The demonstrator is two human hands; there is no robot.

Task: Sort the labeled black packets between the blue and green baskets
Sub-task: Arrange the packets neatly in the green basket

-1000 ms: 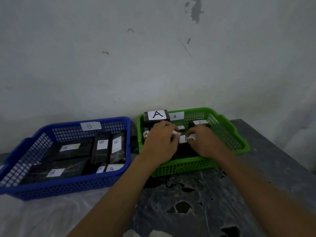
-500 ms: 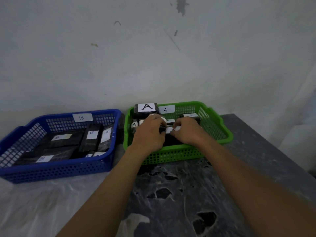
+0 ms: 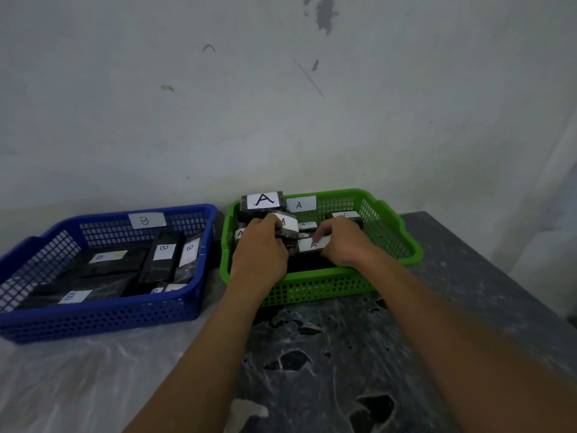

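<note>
Both hands reach into the green basket [image 3: 390,254] at the far right of the tabletop [image 3: 452,307]. The left hand [image 3: 260,248] curls its fingers round a black packet [image 3: 288,234] labelled A; the right hand [image 3: 342,242] pinches another A packet [image 3: 309,246]. B packets [image 3: 164,254] lie in the blue basket [image 3: 103,317] to the left.

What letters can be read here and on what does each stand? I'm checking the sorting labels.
"B": tag on the blue basket back wall.
"A": tag on the green basket back wall.
"A": big label on the packet leaning at the green basket's back.
"A": packet held by the left hand.
"A": packet under the right hand.
"B": upright packet in the blue basket.
Other labels: too blurred.
</note>
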